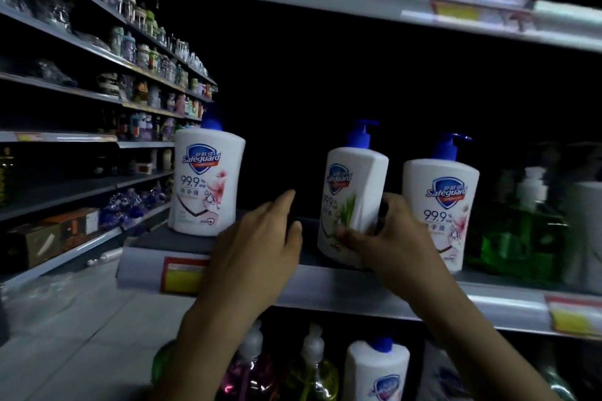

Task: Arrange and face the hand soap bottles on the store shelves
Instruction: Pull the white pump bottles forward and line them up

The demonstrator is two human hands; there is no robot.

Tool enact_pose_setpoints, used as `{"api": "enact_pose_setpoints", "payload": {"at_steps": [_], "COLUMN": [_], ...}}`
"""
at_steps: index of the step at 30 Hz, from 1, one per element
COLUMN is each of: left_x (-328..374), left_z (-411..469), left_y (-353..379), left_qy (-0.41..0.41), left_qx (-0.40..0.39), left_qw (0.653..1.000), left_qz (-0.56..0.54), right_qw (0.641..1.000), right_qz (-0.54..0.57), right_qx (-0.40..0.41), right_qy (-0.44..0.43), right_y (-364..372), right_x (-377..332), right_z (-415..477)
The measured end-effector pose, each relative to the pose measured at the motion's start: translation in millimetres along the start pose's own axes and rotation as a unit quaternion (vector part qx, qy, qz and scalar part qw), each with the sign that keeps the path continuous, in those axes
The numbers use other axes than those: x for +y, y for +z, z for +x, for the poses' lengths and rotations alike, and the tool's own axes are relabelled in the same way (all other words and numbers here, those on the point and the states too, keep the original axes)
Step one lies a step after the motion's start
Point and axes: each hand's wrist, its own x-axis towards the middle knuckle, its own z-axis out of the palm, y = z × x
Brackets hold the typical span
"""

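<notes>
Dim store aisle, grey metal shelf point(325, 283) at chest height. Middle Safeguard hand soap bottle point(353, 202), green-leaf label, stands near the shelf's front edge, turned so its label faces left; right hand point(387, 238) grips its lower body, thumb on the front, fingers wrapped behind and partly hidden. Left hand point(260, 238) hovers open just left of it, fingers spread, touching nothing. Left bottle point(207, 182), pink-flower label, faces forward, pump head blurred. Right bottle point(439, 208), same pink label, faces forward, its lower left hidden by the right hand. Green bottles point(518, 238) further right, too dark to read. Lower-shelf pump bottles point(312, 365) partly cut off. Yellow price tag point(182, 277) partly covered by the left wrist.
</notes>
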Motion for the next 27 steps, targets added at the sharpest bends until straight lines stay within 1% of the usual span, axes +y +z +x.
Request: {"api": "enact_pose_setpoints", "payload": {"at_steps": [2,4,6,7,9,11,13,15,17,19,23,25,27], "left_x": [2,2,2,3,2,-3,-10,-15,-18,-21,-28,-32,-37], "left_z": [1,4,5,4,3,3,3,1,-2,-4,-6,-8,-11], "left_y": [3,4,4,3,-1,-5,-10,-15,-19,-23,-32,-38,-45], "left_qy": [-0.001,-0.007,-0.014,-0.012,-0.009,-0.018,-0.020,-0.005,0.001,0.003,0.006,0.002,-0.001], "left_qx": [0.006,-0.006,-0.030,-0.033,-0.029,-0.035,-0.052,-0.072,-0.086,-0.082,-0.033,-0.015,-0.007], "left_qw": [1.000,1.000,0.998,0.998,1.000,0.994,0.979,0.971,0.968,0.967,0.978,0.978,0.977], "left_qz": [0.002,0.024,0.049,0.048,-0.007,-0.105,-0.194,-0.227,-0.235,-0.240,-0.204,-0.209,-0.212], "right_qw": [0.999,0.997,0.982,0.970,0.948,0.935,0.933,0.935,0.938,0.937,0.938,0.940,0.935], "right_qz": [-0.015,0.032,0.119,0.148,0.173,0.187,0.194,0.196,0.205,0.220,0.216,0.212,0.223], "right_qx": [-0.022,-0.060,-0.141,-0.188,-0.266,-0.299,-0.295,-0.279,-0.258,-0.244,-0.224,-0.210,-0.215], "right_qy": [0.020,0.034,0.041,0.030,-0.009,-0.044,-0.070,-0.097,-0.110,-0.121,-0.150,-0.165,-0.173], "right_y": [-1,-4,-10,-13,-17,-16,-10,-1,6,11,25,34,42], "right_x": [2,4,4,3,2,0,-5,-11,-14,-16,-25,-32,-39], "right_z": [8,15,19,21,22,22,20,16,14,13,10,8,8]}}
